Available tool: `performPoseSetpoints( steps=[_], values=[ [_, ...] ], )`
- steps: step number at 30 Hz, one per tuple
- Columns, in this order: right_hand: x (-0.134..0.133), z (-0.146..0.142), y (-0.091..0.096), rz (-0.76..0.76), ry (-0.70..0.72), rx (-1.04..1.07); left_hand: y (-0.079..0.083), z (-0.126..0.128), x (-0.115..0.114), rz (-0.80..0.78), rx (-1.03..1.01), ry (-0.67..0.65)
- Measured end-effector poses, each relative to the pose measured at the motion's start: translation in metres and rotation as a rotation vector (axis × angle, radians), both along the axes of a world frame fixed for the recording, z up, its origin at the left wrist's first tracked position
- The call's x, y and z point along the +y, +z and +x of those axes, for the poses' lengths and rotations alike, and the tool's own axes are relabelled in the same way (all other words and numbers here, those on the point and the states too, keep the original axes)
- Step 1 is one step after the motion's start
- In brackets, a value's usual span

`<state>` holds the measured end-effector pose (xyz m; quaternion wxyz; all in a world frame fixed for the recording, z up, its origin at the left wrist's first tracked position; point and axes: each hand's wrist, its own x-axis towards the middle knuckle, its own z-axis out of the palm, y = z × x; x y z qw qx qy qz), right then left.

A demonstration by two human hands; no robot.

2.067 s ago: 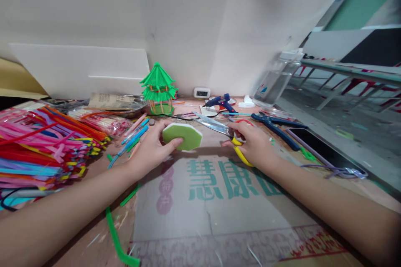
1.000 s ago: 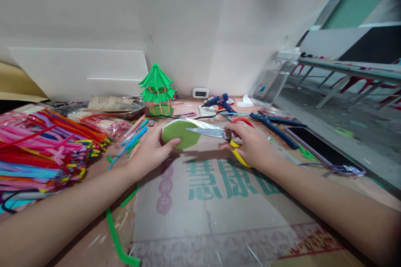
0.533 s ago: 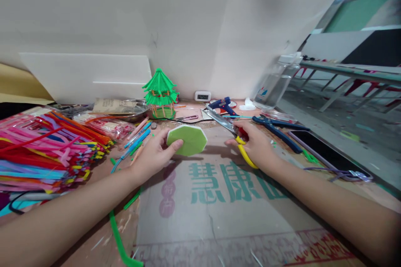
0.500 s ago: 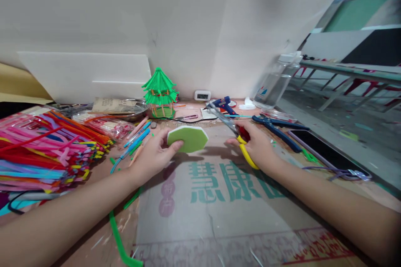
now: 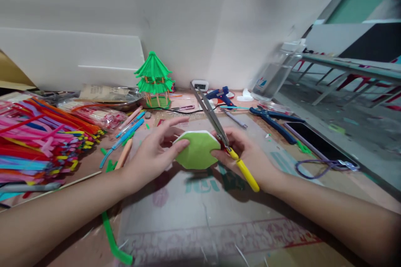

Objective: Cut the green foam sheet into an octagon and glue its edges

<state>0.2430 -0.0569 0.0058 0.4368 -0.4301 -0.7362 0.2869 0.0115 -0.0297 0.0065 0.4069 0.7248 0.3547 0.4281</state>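
A light green octagonal piece with a white edge is held up over the cardboard. My left hand is closed on its left side, thumb on the green face and fingers behind. On the right side, the thumb of my right hand presses the same piece. That hand also keeps hold of scissors with yellow handles, their blades pointing up and to the left. Behind stands a small green-roofed pagoda model with thin orange posts.
Bundles of colourful pipe cleaners lie at the left. Toward the back are a small digital clock, a blue glue gun and a clear bottle. Blue-handled pliers and a phone lie at the right, on the table.
My right hand has moved left with the scissors and now touches the green octagon's right edge. The scissors have turned more upright. The octagon is slightly lower and facing me more.
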Motion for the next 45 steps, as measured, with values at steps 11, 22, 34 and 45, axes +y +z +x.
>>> performPoseSetpoints(
  steps=[11,22,34,45],
  values=[
    [-0.001,0.0,0.003,-0.065,-0.013,0.018,-0.005,-0.004,0.002,0.133,0.021,0.079],
    [-0.001,0.0,0.001,-0.06,-0.01,0.005,0.001,-0.003,0.005,0.048,0.034,0.038],
    [-0.003,-0.002,-0.004,-0.103,0.023,0.083,0.007,-0.001,0.004,-0.085,0.084,-0.055],
    [0.027,0.034,0.012,0.184,-0.232,-0.19,-0.004,-0.01,0.024,0.023,0.124,0.149]
  ],
)
